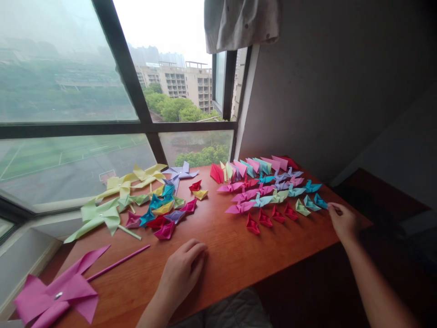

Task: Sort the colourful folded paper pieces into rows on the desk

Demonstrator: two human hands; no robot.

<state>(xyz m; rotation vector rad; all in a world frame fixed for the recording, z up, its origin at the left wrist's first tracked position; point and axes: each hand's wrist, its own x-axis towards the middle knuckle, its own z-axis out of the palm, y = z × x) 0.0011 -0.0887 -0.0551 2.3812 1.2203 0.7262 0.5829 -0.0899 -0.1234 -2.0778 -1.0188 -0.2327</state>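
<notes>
Bare wood surrounds the flat, empty left hand (180,273); right hand (343,222) pinches blue paper boat (320,201) at the table's (239,255) edge.

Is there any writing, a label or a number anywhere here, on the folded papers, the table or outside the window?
None can be read.
The folded paper pieces and the pink pinwheel are plain coloured paper, with no print.
The wooden table bears no label.
The buildings beyond the window are hazy; any signs on them are too small to read.
The left hand and right hand hold nothing written.
</notes>
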